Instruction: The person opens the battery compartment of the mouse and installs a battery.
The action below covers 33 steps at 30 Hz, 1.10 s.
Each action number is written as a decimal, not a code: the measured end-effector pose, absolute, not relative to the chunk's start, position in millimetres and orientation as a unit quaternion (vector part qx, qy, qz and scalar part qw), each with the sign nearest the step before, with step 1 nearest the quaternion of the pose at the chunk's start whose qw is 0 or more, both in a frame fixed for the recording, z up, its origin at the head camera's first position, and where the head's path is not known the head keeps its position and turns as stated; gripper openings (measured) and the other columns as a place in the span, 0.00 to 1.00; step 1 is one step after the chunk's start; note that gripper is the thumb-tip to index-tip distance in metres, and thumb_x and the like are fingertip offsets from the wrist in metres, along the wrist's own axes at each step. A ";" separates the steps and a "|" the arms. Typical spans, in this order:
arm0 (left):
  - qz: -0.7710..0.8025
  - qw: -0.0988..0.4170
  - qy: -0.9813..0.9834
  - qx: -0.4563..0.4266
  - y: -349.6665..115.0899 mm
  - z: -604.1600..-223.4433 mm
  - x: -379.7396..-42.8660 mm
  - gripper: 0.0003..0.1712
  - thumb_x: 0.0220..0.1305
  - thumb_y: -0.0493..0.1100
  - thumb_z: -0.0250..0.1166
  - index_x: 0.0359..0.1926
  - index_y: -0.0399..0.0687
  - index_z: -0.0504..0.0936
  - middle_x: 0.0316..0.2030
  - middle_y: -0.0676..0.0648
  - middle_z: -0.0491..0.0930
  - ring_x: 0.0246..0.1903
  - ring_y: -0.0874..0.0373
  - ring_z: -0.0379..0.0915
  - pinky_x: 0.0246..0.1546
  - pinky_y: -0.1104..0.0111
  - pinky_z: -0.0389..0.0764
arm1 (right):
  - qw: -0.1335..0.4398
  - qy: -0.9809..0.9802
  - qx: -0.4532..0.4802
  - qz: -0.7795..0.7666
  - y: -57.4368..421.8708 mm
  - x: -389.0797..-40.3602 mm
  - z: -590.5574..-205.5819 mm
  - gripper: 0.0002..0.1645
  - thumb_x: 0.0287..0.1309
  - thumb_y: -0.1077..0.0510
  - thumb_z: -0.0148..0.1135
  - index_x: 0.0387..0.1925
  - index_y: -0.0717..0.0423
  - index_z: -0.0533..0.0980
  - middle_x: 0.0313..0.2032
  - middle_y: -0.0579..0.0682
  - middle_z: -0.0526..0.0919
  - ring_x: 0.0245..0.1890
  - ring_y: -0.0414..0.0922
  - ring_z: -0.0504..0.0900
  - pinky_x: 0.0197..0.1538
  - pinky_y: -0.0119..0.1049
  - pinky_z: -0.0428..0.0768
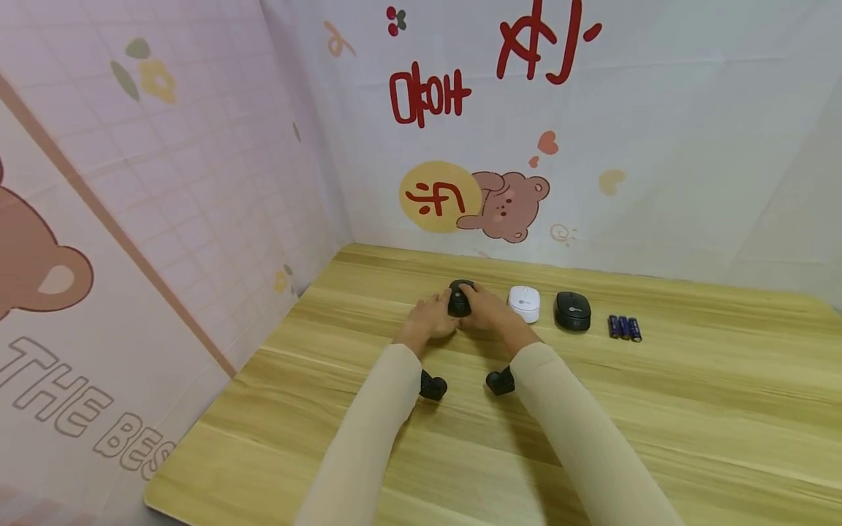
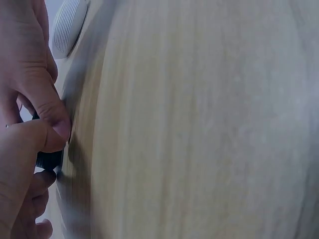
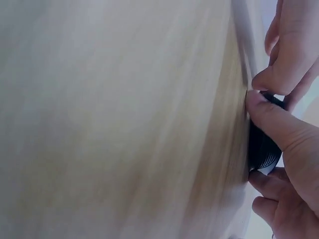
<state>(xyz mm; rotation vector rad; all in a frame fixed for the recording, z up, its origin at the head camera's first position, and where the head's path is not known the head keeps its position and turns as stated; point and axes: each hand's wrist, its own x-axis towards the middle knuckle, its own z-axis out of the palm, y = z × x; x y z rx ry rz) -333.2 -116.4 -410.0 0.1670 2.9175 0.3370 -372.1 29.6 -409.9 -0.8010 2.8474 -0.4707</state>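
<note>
Near the far edge of the wood-grained counter (image 1: 730, 394), my left hand (image 1: 430, 320) and right hand (image 1: 490, 310) gripped a rounded black plastic computer mouse (image 1: 458, 307) between them; I judged light, even pressure best for steadying it.

Wood-grain table (image 1: 691, 409) stood by printed walls (image 1: 691, 131).
Back wall (image 1: 631, 95) carried red characters (image 1: 417, 95) and a bear (image 1: 516, 208); left wall (image 1: 184, 168), pale gridlines (image 1: 164, 150).

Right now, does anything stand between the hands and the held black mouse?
Nothing visible does: the left hand and the right hand both grip the black mouse. The white mouse sits right of them, not in between.
</note>
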 end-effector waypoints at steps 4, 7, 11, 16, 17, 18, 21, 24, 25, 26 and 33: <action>0.114 0.102 0.987 0.056 -114.0 -410.8 -332.6 0.42 0.67 0.60 0.49 0.73 0.53 0.42 0.69 0.41 0.50 0.66 0.38 0.46 0.65 0.52 0.56 | 0.075 0.944 -0.273 -0.168 29.7 -371.7 -408.2 0.47 0.55 0.53 0.65 0.69 0.61 0.52 0.64 0.72 0.54 0.61 0.65 0.61 0.62 0.55 0.63; 0.110 0.099 0.987 0.058 -113.4 -412.4 -332.5 0.40 0.68 0.56 0.50 0.73 0.51 0.42 0.69 0.41 0.50 0.66 0.40 0.47 0.66 0.54 0.54 | 0.072 0.942 -0.277 -0.176 30.4 -372.3 -409.3 0.44 0.55 0.58 0.64 0.68 0.62 0.53 0.64 0.72 0.55 0.61 0.64 0.61 0.63 0.54 0.63; 0.103 0.073 0.990 0.062 -113.4 -411.4 -332.7 0.39 0.66 0.48 0.54 0.72 0.49 0.46 0.68 0.43 0.53 0.65 0.43 0.51 0.66 0.57 0.55 | 0.042 0.941 -0.277 -0.190 30.5 -373.2 -410.6 0.39 0.54 0.66 0.61 0.66 0.63 0.57 0.62 0.68 0.61 0.60 0.62 0.63 0.63 0.52 0.64; 0.079 -0.004 0.995 0.063 -111.6 -409.1 -332.2 0.31 0.63 0.44 0.60 0.66 0.46 0.63 0.57 0.44 0.71 0.54 0.46 0.69 0.50 0.58 0.76 | -0.009 0.939 -0.252 -0.234 24.6 -368.5 -407.4 0.29 0.53 0.70 0.57 0.59 0.60 0.69 0.55 0.60 0.73 0.56 0.57 0.71 0.59 0.50 0.69; 0.074 -0.023 0.995 0.062 -111.1 -408.5 -332.1 0.28 0.62 0.43 0.60 0.63 0.44 0.68 0.53 0.44 0.74 0.50 0.47 0.72 0.45 0.59 0.79 | -0.016 0.939 -0.245 -0.239 23.3 -367.2 -405.9 0.28 0.52 0.71 0.57 0.58 0.59 0.71 0.54 0.59 0.75 0.54 0.57 0.72 0.58 0.50 0.71; 0.071 -0.042 0.995 0.061 -110.6 -407.6 -331.7 0.24 0.61 0.42 0.61 0.58 0.43 0.72 0.48 0.44 0.77 0.46 0.48 0.75 0.40 0.59 0.81 | -0.022 0.939 -0.238 -0.245 22.2 -366.0 -404.3 0.28 0.52 0.71 0.57 0.57 0.58 0.72 0.52 0.58 0.76 0.53 0.56 0.73 0.56 0.49 0.72; 0.066 -0.087 0.993 0.053 -110.1 -403.1 -330.7 0.14 0.60 0.41 0.62 0.46 0.41 0.79 0.37 0.43 0.81 0.37 0.49 0.78 0.31 0.61 0.82 | -0.031 0.944 -0.226 -0.238 19.9 -363.0 -397.3 0.28 0.51 0.71 0.59 0.57 0.55 0.73 0.50 0.58 0.78 0.51 0.56 0.75 0.52 0.49 0.75; 0.066 -0.105 0.991 0.051 -111.1 -397.7 -328.9 0.10 0.59 0.40 0.62 0.41 0.41 0.81 0.33 0.43 0.82 0.33 0.50 0.79 0.28 0.62 0.82 | -0.032 0.946 -0.220 -0.235 20.3 -358.9 -389.3 0.29 0.53 0.69 0.59 0.59 0.56 0.71 0.51 0.60 0.77 0.50 0.56 0.75 0.50 0.48 0.77; 0.070 -0.106 0.990 0.053 -111.7 -395.6 -328.2 0.10 0.60 0.40 0.62 0.41 0.41 0.81 0.33 0.43 0.82 0.34 0.50 0.79 0.28 0.62 0.82 | -0.032 0.946 -0.219 -0.237 21.1 -357.1 -386.7 0.29 0.54 0.68 0.60 0.59 0.57 0.70 0.51 0.60 0.77 0.50 0.57 0.75 0.50 0.48 0.77; 0.076 -0.105 0.990 0.058 -112.6 -393.2 -327.5 0.10 0.60 0.40 0.62 0.41 0.41 0.81 0.33 0.43 0.82 0.34 0.51 0.79 0.29 0.62 0.82 | -0.032 0.946 -0.217 -0.239 22.1 -355.0 -384.2 0.29 0.55 0.67 0.60 0.60 0.57 0.70 0.52 0.61 0.76 0.49 0.57 0.76 0.49 0.48 0.77; 0.142 -0.090 0.977 0.130 -119.4 -373.5 -318.0 0.23 0.61 0.43 0.64 0.57 0.43 0.75 0.38 0.43 0.83 0.24 0.56 0.75 0.32 0.65 0.80 | -0.085 0.944 -0.225 -0.225 36.7 -332.0 -368.9 0.25 0.57 0.61 0.61 0.58 0.57 0.72 0.48 0.60 0.79 0.41 0.57 0.80 0.37 0.47 0.82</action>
